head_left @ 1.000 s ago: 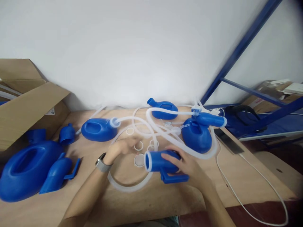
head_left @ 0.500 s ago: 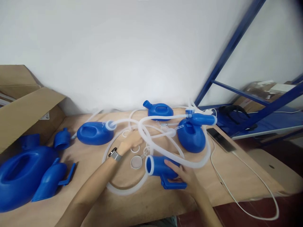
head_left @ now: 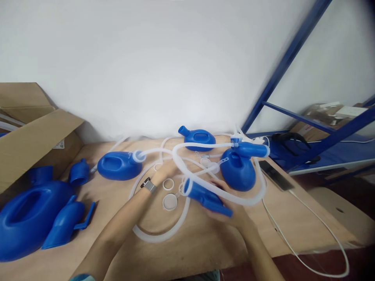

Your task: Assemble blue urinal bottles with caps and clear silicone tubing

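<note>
My right hand (head_left: 227,207) is wrapped round a blue urinal funnel (head_left: 203,195) with a side handle; its white-rimmed mouth points left. My left hand (head_left: 171,168) reaches behind a loop of clear tube (head_left: 181,166), its fingers hidden. Close to my left wrist lie a white ring (head_left: 168,184) and a round white cap (head_left: 170,201). Behind the tubing stands a blue urinal bottle (head_left: 199,139) with an open neck. Another bottle (head_left: 118,166), on the left, has a tube at its neck. At the right, a bottle (head_left: 238,171) has a blue funnel (head_left: 252,149) lying over it.
On the left stand an open cardboard box (head_left: 66,140), a large blue bottle (head_left: 32,218) and loose blue funnels (head_left: 66,220). A phone (head_left: 275,175) with a white cable (head_left: 278,224) lies near the table's right edge. A blue metal rack (head_left: 281,74) rises beyond it.
My right hand has turned the funnel so its mouth tips up and its handle swings towards me. My left hand has shifted slightly right, behind the tube.
</note>
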`<state>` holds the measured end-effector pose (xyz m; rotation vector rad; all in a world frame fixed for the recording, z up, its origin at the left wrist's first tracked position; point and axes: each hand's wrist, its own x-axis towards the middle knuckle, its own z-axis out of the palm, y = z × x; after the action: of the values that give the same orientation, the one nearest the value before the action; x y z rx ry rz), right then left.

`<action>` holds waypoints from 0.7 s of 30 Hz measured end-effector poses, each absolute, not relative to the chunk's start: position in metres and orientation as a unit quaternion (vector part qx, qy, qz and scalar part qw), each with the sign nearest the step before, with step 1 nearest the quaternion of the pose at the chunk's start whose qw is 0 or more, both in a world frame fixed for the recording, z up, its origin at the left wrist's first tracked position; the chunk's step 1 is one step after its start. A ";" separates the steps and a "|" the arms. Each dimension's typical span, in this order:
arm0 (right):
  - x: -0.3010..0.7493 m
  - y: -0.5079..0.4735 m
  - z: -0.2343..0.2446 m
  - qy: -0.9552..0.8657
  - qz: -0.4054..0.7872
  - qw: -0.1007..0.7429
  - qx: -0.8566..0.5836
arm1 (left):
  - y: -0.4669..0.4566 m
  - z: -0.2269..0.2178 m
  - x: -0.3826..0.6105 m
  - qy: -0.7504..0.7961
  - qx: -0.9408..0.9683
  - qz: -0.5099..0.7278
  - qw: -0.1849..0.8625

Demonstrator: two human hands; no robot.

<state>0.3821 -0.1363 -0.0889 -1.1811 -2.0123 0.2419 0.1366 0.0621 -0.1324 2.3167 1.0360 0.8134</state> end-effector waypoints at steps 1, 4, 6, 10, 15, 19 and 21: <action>0.378 -0.130 -0.081 -0.789 0.105 0.378 -0.472 | 0.061 -0.130 0.133 0.376 0.847 0.287 0.243; 0.369 -0.114 -0.062 -0.766 0.138 0.359 -0.515 | 0.051 -0.117 0.110 0.383 0.851 0.258 0.249; 0.366 -0.109 -0.059 -0.755 0.154 0.356 -0.529 | 0.039 -0.107 0.089 0.398 0.843 0.260 0.251; 0.365 -0.105 -0.071 -0.776 0.153 0.366 -0.491 | 0.001 -0.091 0.051 0.399 0.749 0.336 0.408; 0.357 -0.104 -0.089 -0.805 0.152 0.354 -0.451 | -0.046 -0.084 0.048 0.306 0.562 0.515 0.570; 0.352 -0.100 -0.088 -0.810 0.164 0.347 -0.444 | -0.070 -0.083 0.064 0.282 0.544 0.557 0.560; 0.350 -0.099 -0.082 -0.805 0.185 0.345 -0.445 | -0.077 -0.082 0.068 0.280 0.563 0.543 0.556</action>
<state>0.3505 -0.0990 -0.0815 -1.1559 -2.0903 0.4813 0.0681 -0.0774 -0.0819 1.3283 0.6614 1.2827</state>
